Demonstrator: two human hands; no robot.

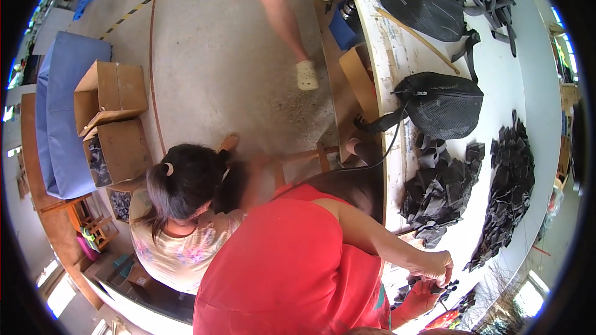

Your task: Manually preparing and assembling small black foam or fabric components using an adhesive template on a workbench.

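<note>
My left arm reaches from the red sleeve across to the white worktable [496, 96]. At the table's near end my left hand [437, 265] is closed, its fingertips pinching a small black piece [437, 288]. Close below it, my right hand [421, 298] has its fingers curled at the same piece, and its arm is partly cut off by the lower edge. Small black pieces lie around both hands. Just beyond the hands is a heap of black fabric pieces [441, 195]. Another long heap of black pieces [510, 192] runs along the table's right side.
Two black mesh bags [448, 105] and a wooden stick [419, 38] lie farther up the table. A black cord [397, 142] hangs over its edge. At left sit a co-worker [186, 229] and open cardboard boxes [124, 90]. Another person's leg [282, 15] shows at the top.
</note>
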